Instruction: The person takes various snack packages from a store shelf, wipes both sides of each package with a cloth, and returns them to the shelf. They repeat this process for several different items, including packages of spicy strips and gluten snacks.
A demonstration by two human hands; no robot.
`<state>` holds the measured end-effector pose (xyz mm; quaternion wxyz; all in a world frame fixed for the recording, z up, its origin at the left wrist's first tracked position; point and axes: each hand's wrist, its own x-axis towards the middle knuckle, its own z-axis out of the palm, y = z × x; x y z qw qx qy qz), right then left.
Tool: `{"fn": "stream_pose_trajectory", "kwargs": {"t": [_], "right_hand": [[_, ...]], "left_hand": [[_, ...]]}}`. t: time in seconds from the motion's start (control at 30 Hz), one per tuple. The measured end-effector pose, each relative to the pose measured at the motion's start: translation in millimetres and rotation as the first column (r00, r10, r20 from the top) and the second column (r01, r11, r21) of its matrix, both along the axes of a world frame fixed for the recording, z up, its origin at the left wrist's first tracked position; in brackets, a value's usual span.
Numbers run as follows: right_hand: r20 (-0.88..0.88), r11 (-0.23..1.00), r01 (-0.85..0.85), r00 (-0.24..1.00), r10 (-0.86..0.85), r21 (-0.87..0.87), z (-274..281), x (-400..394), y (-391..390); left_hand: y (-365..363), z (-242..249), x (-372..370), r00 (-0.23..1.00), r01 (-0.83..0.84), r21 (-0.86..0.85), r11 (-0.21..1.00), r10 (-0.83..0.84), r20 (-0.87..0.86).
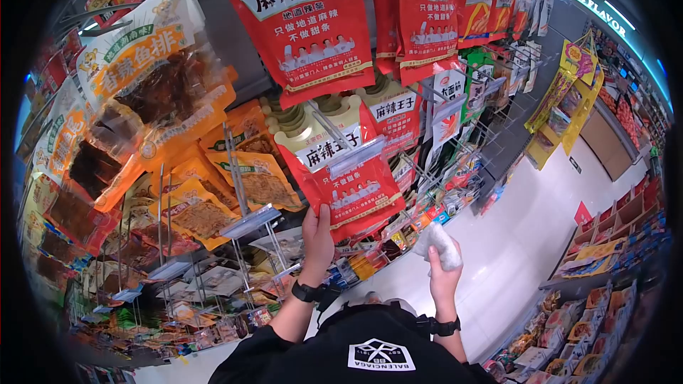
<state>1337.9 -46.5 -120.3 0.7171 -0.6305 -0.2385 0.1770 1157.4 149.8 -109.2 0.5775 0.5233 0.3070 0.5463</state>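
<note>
My left hand (318,240) grips the lower left edge of a red snack bag (366,192), its thumb on the front and the other fingers hidden behind. That bag hangs on a metal hook with a price-tag holder (356,158) in front of it. More bags of the same kind are behind it, and a larger-looking red bag (306,28) hangs above. My right hand (445,277) is closed around a crumpled white cloth (440,245), held over the aisle, apart from the shelves.
Orange and white snack packs (146,75) hang at the left, with bare metal hooks (238,178) sticking out below. A yellow hanging display (565,103) stands out at the right. Across the pale floor (509,242) is a shelf of packaged goods (569,327).
</note>
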Motion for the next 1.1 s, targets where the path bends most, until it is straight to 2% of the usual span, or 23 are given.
{"fn": "stream_pose_trajectory", "kwargs": {"t": [0.03, 0.17, 0.23, 0.3, 0.33, 0.37, 0.43, 0.5, 0.57, 0.63, 0.7, 0.73, 0.8, 0.87, 0.9, 0.97, 1.0, 1.1], "right_hand": [[0.059, 0.996, 0.041, 0.997, -0.045, 0.073, -3, 0, 1], [0.038, 0.994, 0.007, 0.999, -0.011, 0.112, -7, 17, -4], [-0.039, 0.987, 0.081, 0.996, -0.076, 0.139, -7, 27, -2], [-0.078, 0.992, 0.074, 0.995, -0.066, 0.104, 0, 37, -2], [-0.094, 0.988, 0.112, 0.99, -0.102, 0.111, 6, 42, 0], [-0.111, 0.982, 0.15, 0.984, -0.138, 0.114, 10, 46, 2], [-0.121, 0.987, 0.139, 0.984, -0.129, 0.078, 15, 56, 5], [-0.219, 0.968, 0.161, 0.969, -0.117, 0.194, 19, 61, 7], [-0.267, 0.968, 0.158, 0.958, -0.103, 0.194, 27, 57, 9], [0.084, 0.937, -0.035, 0.996, 0.006, 0.347, 51, 38, 11], [0.488, 0.955, -0.249, 0.861, 0.14, 0.165, 41, 29, 9], [0.689, 0.955, -0.294, 0.698, 0.196, 0.027, 50, 22, 6], [0.826, 0.922, -0.366, 0.475, 0.303, -0.128, 50, 2, -6], [0.829, 0.803, -0.542, 0.311, 0.466, -0.248, 44, -20, -21], [0.818, 0.718, -0.622, 0.208, 0.536, -0.313, 35, -27, -28], [0.83, 0.663, -0.68, 0.142, 0.539, -0.313, 28, -37, -49], [0.837, 0.609, -0.727, 0.088, 0.54, -0.316, 25, -39, -57], [0.831, 0.557, -0.762, 0.044, 0.555, -0.331, 15, -33, -82]], "left_hand": [[-15, 10, 0, 0.995, -0.023, -0.026, 0.999, 0.025, 0.097], [-57, 29, -12, 0.999, -0.03, 0.018, 0.999, 0.031, -0.039], [-77, 36, -17, 0.996, -0.044, 0.011, 0.999, 0.044, -0.074], [-98, 41, -19, 1.0, 0.021, -0.035, 0.999, -0.022, -0.009], [-111, 47, -16, 0.998, 0.035, -0.081, 0.996, -0.031, 0.053], [-120, 49, -16, 0.999, 0.012, -0.091, 0.996, -0.007, 0.045], [-135, 48, -18, 0.995, 0.033, -0.041, 0.999, -0.037, -0.091], [-148, 47, -18, 0.986, -0.029, -0.05, 0.998, 0.02, -0.166], [-156, 50, -24, 0.867, 0.014, 0.092, 0.996, 0.033, -0.498], [-168, 48, -25, 0.831, 0.034, 0.114, 0.993, 0.035, -0.555], [-181, 33, -20, 0.844, -0.004, 0.126, 0.992, 0.071, -0.532], [-188, 33, -16, 0.865, -0.026, 0.124, 0.992, 0.084, -0.494], [-198, 29, -16, 0.882, -0.083, 0.089, 0.992, 0.115, -0.456], [-206, 14, -20, 0.93, -0.141, 0.031, 0.99, 0.143, -0.34], [-211, 6, -23, 0.929, -0.153, 0.037, 0.987, 0.157, -0.334], [-225, 1, -28, 0.977, -0.202, -0.098, 0.975, 0.192, -0.096], [-233, -2, -33, 0.978, -0.202, -0.093, 0.975, 0.195, -0.078], [-269, -16, -35, 0.967, -0.254, -0.108, 0.961, 0.254, -0.011]]}}
